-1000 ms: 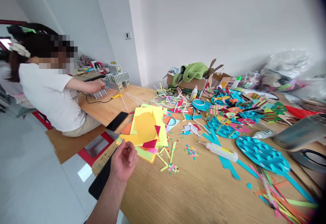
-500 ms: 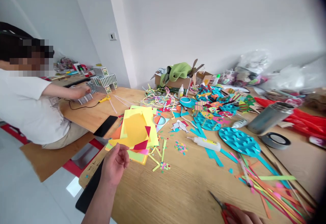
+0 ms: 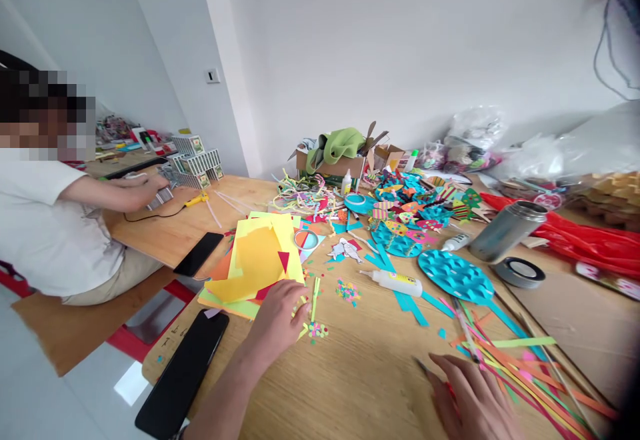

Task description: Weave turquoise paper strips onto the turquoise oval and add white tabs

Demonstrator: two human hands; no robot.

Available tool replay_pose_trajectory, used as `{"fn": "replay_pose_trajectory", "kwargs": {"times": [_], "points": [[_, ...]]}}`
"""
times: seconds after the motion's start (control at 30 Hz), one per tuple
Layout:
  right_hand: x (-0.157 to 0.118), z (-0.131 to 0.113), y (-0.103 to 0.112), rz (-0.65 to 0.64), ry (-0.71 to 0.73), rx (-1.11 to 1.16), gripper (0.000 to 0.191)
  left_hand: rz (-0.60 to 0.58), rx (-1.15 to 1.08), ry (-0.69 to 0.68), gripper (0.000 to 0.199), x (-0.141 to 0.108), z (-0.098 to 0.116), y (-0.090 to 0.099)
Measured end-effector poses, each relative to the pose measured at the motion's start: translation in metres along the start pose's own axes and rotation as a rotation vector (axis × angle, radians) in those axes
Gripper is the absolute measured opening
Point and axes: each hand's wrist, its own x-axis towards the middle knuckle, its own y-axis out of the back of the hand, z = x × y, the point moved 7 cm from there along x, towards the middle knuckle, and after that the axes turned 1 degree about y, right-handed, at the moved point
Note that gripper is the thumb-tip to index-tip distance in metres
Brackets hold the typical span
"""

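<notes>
My left hand (image 3: 280, 313) is over the lower right edge of a stack of yellow paper (image 3: 257, 253), fingers slightly curled, thumb apart from the index finger. Its fingertips are close to thin yellow-green paper strips (image 3: 315, 297) and small paper dots (image 3: 319, 331); I see nothing held in it. At the bottom right, my right hand (image 3: 473, 393) is closed over a pair of scissors (image 3: 424, 365). A dark blade points out to the left, a bit of red handle shows between the fingers, and the rest is hidden under the hand.
A glue bottle (image 3: 397, 283), blue cardboard shape (image 3: 455, 275), grey tape roll (image 3: 520, 272), steel bottle (image 3: 509, 230) and coloured strips (image 3: 530, 370) lie right. Two black phone-like slabs (image 3: 185, 370) lie left. Another person (image 3: 45, 227) works at the left with card-like blocks (image 3: 197, 163).
My left hand has moved right and turned palm down across the paper stack's lower edge. My right hand has come further into view over the scissors, which have shifted slightly. The view has swung right.
</notes>
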Motion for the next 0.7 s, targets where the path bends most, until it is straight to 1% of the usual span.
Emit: {"fn": "replay_pose_trajectory", "kwargs": {"times": [0.03, 0.07, 0.13, 0.17, 0.23, 0.3, 0.4, 0.5, 0.57, 0.6, 0.63, 0.7], "points": [[0.013, -0.003, 0.001, -0.006, 0.003, -0.006, 0.026, -0.021, 0.077, -0.068, 0.027, 0.006, 0.006, -0.007], [0.026, -0.006, 0.002, -0.020, 0.009, -0.015, 0.026, -0.013, 0.149, -0.128, 0.027, 0.011, 0.011, -0.012], [0.054, -0.010, 0.001, -0.086, 0.054, -0.009, 0.025, 0.018, 0.204, -0.178, 0.027, 0.022, 0.012, -0.021], [0.068, -0.011, 0.002, -0.095, 0.072, -0.012, 0.025, 0.044, 0.217, -0.187, 0.027, 0.027, 0.009, -0.025], [0.093, -0.013, 0.005, -0.085, 0.095, -0.026, 0.025, 0.112, 0.242, -0.189, 0.027, 0.032, 0.001, -0.031], [0.113, -0.015, 0.005, -0.090, 0.114, -0.023, 0.024, 0.201, 0.277, -0.179, 0.028, 0.031, -0.010, -0.035], [0.132, -0.019, 0.000, -0.110, 0.130, 0.007, 0.023, 0.293, 0.325, -0.177, 0.029, 0.024, -0.025, -0.038], [0.147, -0.018, -0.002, -0.110, 0.127, 0.048, 0.024, 0.337, 0.367, -0.182, 0.029, 0.021, -0.036, -0.037], [0.160, -0.011, 0.005, -0.093, 0.111, 0.094, 0.027, 0.359, 0.391, -0.175, 0.030, 0.022, -0.044, -0.034], [0.167, -0.003, 0.011, -0.072, 0.086, 0.119, 0.028, 0.369, 0.401, -0.168, 0.030, 0.023, -0.047, -0.032], [0.174, 0.006, 0.019, -0.043, 0.044, 0.141, 0.029, 0.378, 0.410, -0.162, 0.030, 0.024, -0.051, -0.030], [0.188, 0.034, 0.037, 0.029, -0.109, 0.166, 0.029, 0.391, 0.422, -0.151, 0.030, 0.026, -0.057, -0.027]]}}
